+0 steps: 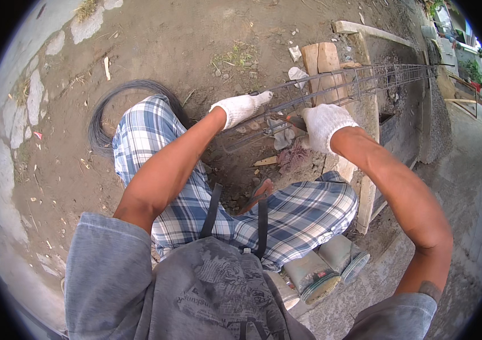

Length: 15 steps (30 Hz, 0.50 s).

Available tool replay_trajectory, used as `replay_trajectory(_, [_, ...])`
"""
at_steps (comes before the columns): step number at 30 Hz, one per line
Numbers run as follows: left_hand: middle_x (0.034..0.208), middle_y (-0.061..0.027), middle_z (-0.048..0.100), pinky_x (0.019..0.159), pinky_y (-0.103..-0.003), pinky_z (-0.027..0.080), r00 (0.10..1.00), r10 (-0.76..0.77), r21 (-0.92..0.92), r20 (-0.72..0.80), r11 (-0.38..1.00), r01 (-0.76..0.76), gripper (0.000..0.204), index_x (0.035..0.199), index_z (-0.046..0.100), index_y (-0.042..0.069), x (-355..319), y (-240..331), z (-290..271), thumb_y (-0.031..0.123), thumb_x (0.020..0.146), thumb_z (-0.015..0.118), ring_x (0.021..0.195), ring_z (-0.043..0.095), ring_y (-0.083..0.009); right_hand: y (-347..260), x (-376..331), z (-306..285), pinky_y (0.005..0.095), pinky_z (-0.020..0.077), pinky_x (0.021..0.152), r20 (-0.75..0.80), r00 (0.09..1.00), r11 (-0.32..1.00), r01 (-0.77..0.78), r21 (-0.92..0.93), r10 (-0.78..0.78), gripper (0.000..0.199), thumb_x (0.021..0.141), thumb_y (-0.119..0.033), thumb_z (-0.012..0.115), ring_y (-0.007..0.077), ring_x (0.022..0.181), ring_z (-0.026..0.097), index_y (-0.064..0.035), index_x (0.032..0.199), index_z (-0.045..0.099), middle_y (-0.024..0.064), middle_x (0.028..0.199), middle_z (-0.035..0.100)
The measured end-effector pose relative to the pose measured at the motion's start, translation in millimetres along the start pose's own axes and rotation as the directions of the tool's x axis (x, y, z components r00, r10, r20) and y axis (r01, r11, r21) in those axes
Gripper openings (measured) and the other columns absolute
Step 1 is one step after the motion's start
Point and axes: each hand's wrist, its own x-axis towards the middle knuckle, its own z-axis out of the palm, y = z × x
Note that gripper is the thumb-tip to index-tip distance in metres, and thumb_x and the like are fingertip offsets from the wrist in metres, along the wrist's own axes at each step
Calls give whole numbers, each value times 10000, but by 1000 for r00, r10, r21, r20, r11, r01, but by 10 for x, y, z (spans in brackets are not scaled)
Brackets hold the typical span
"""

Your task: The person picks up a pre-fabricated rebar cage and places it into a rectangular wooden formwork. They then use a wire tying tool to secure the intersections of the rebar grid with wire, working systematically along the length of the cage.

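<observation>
Bare brown dirt ground (156, 34) fills the view from above, scattered with small stones, with pale concrete paving along the right edge. A person in plaid shorts sits low over the near end of a long steel rebar cage (332, 85), which runs away toward the upper right and rests on wooden boards (320, 56).

Both hands wear white knit gloves. The left hand (240, 107) lies on a long bar at the cage's near end, fingers together and curled over it, steadying the frame. The right hand (326, 126) is closed in a fist around a small tool (295, 120), seemingly a tying hook or pliers, its tip at a bar crossing; the tool's exact kind is too small to tell.

A coil of dark tie wire (102, 116) lies on the dirt by the left knee.

To tie well, the left hand likely needs to hold the bars tight together while the right twists evenly, stopping before the wire snaps.
</observation>
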Motion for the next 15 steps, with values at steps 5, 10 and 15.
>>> replay_trajectory(5, [1600,-175,470,1234,-334,270,998,-12,217,65,976,-2,896,1542,459,4,-15,154,-299,730,1024,374,1513,399,-300,168,198,101,455,593,830,65,997,999,37,28,-39,343,821,-257,792,374,961,743,-29,1076,766,219,1021,758])
replay_trajectory(10, [1531,-182,552,1220,-335,294,998,-43,198,-37,979,49,857,1491,535,10,-28,150,-328,716,1019,415,1474,454,-297,412,168,39,394,564,582,371,926,759,-190,623,-73,400,795,-279,869,251,639,706,17,1023,723,135,818,727])
replay_trajectory(15, [1214,-127,751,949,-325,512,967,88,-15,-240,995,-94,631,1360,665,3,-294,516,-426,533,1027,585,1055,682,-203,394,71,132,433,571,657,137,987,927,22,373,-79,617,737,-309,900,270,773,727,21,1194,649,172,877,716])
